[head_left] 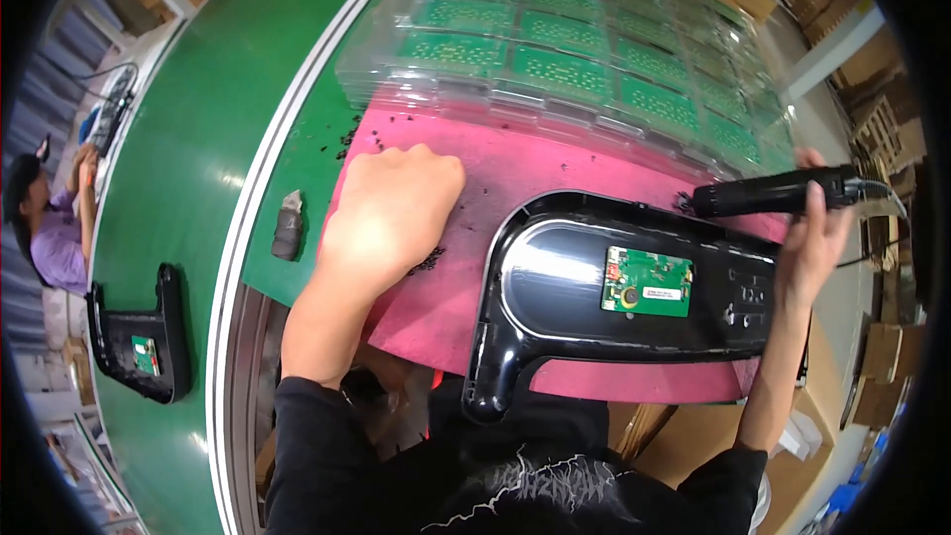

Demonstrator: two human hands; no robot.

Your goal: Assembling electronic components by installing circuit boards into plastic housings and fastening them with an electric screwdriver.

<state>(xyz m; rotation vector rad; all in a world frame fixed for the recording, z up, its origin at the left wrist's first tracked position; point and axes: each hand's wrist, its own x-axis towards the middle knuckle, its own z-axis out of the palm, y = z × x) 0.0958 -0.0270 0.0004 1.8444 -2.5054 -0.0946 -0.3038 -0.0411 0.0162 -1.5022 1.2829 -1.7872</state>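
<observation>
My left hand is closed in a fist, knuckles up, over the pink mat. Whatever its fingers hold is hidden beneath it. Small black screws lie scattered by its wrist. On the right, my right hand grips a black electric screwdriver, which lies level with its tip pointing left. A clump of small dark screws shows at that tip. Below the tool rests a glossy black plastic housing with a curved arm toward me. A green circuit board sits inside it.
Stacked clear plastic trays of green boards stand at the back. A dark wrapped object lies left of the mat. Beyond a metal rail, a green belt carries another black housing. A person in purple works at far left.
</observation>
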